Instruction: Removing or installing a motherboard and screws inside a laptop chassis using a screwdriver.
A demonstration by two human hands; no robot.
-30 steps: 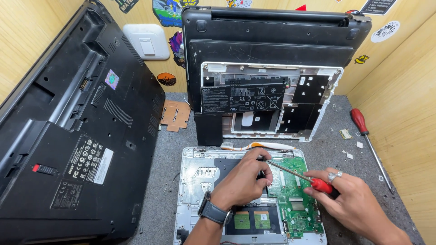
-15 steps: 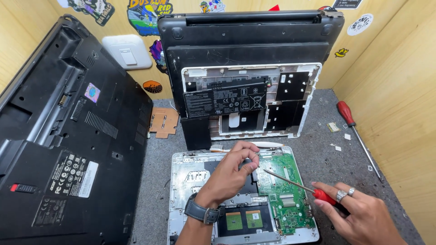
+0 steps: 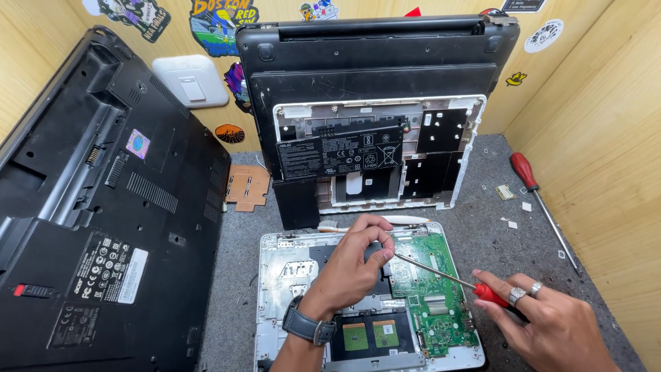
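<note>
The left hand [image 3: 348,265], a dark-strapped watch on its wrist, presses fingertips on the opened white laptop chassis [image 3: 275,275] beside its green circuit board [image 3: 430,289]. The right hand [image 3: 551,327] has its grip closed around a red-handled screwdriver [image 3: 441,275], tip under the left fingers. Another red-handled screwdriver [image 3: 540,196] lies on the grey felt surface [image 3: 482,207].

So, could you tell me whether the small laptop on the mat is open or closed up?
Open: the small laptop has its cover off, with the green circuit board exposed under the screwdriver.
</note>
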